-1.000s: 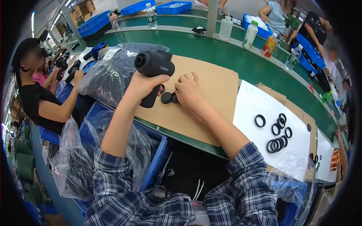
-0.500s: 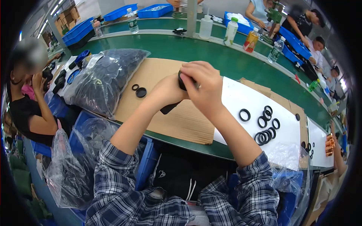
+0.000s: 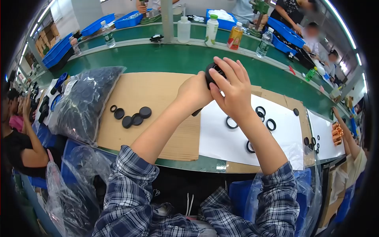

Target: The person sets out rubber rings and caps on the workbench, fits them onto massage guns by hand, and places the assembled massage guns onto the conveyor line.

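My left hand (image 3: 194, 94) is closed around a black cylindrical part (image 3: 211, 78) with a round, ringed top end. A dark lower piece of it sticks out beneath the left palm. My right hand (image 3: 235, 89) grips the same top end, thumb on the near side and fingers over the rim. Left of my forearm, several black round caps (image 3: 145, 112) and a small black ring (image 3: 113, 108) lie on the cardboard sheet (image 3: 166, 136). Several black rings (image 3: 271, 125) rest on the white sheet (image 3: 213, 138), partly hidden by my right forearm.
A clear bag of black parts (image 3: 85, 102) stands at the left. Behind the green worktop (image 3: 130, 59) is a ledge with bottles (image 3: 183, 29) and blue bins (image 3: 98, 23). Other people work at the left, right and far side. A plastic bag (image 3: 75, 189) hangs at the near left.
The view has shifted, and both hands now sit farther forward with the black part. The right fingers are more spread over its top. More caps show beside the left forearm.
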The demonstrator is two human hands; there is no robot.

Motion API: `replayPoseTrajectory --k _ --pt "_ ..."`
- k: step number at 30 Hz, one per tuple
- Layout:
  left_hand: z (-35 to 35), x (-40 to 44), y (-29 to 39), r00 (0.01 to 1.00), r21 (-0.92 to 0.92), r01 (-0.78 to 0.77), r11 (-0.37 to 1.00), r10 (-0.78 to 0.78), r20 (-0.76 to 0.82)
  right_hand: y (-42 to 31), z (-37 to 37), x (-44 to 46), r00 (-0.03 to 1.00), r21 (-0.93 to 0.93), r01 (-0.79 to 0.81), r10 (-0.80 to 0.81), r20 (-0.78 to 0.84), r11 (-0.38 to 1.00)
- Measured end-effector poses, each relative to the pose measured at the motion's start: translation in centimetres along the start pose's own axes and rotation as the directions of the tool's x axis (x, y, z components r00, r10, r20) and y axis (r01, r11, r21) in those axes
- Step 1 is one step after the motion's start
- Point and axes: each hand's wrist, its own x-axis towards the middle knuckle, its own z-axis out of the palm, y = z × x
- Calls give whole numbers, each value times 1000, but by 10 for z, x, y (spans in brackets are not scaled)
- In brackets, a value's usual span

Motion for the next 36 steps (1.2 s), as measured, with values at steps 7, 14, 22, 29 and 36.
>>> replayPoseTrajectory --k 7,14,22,29,36 --pt "34 69 4 972 -382 131 915 -43 230 59 12 2 993 41 -96 93 72 995" --pt "78 131 -29 970 -748 234 621 -104 218 115 69 4 926 279 -333 256 278 901" --pt "91 158 -72 985 -919 173 356 -40 170 161 138 19 758 119 -445 303 577 887" --pt "119 203 -102 990 -443 -6 896 -56 -127 206 192 11 776 79 -372 264 573 925" --pt "118 188 -85 971 -50 54 997 -64 -229 223 220 -9 654 -1 -427 310 691 904"
